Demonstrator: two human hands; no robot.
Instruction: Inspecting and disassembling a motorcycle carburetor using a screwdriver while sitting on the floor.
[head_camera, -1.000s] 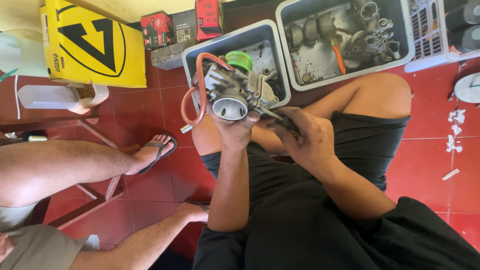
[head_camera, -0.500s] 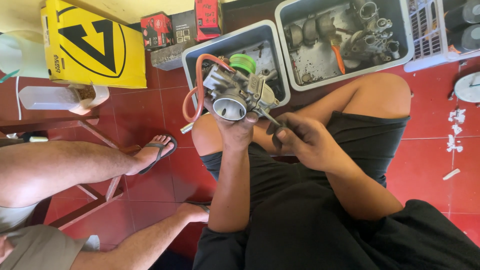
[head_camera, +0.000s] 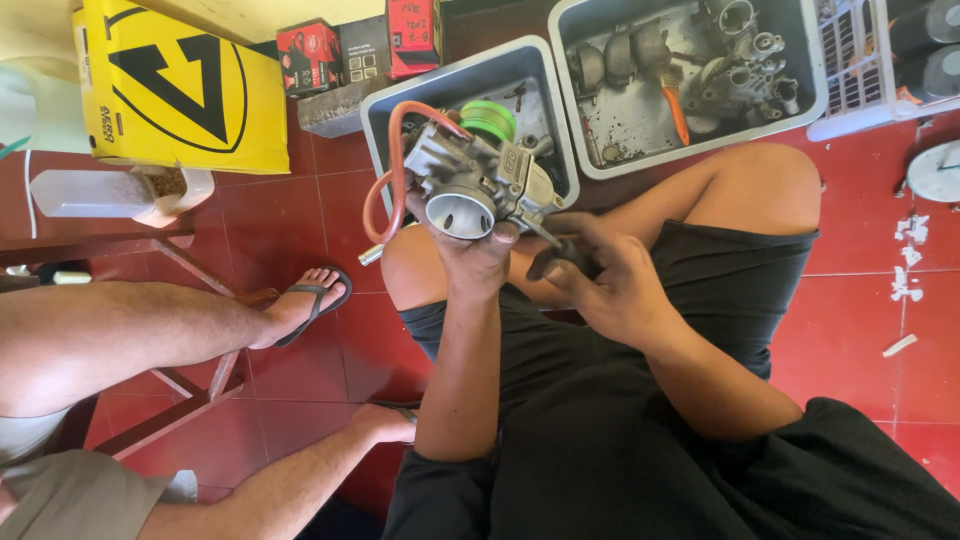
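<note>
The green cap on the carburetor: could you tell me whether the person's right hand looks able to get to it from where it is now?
Probably yes: the green cap sits uncovered atop the carburetor held by the left hand, but the right hand is holding a screwdriver.

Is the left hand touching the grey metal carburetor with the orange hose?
Touching. The head view shows the left hand gripping the grey metal carburetor from below, thumb pressed on its round opening's rim.

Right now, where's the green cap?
Head view, upper centre: the green cap sits atop the carburetor in the left hand, over the smaller grey tray.
</note>
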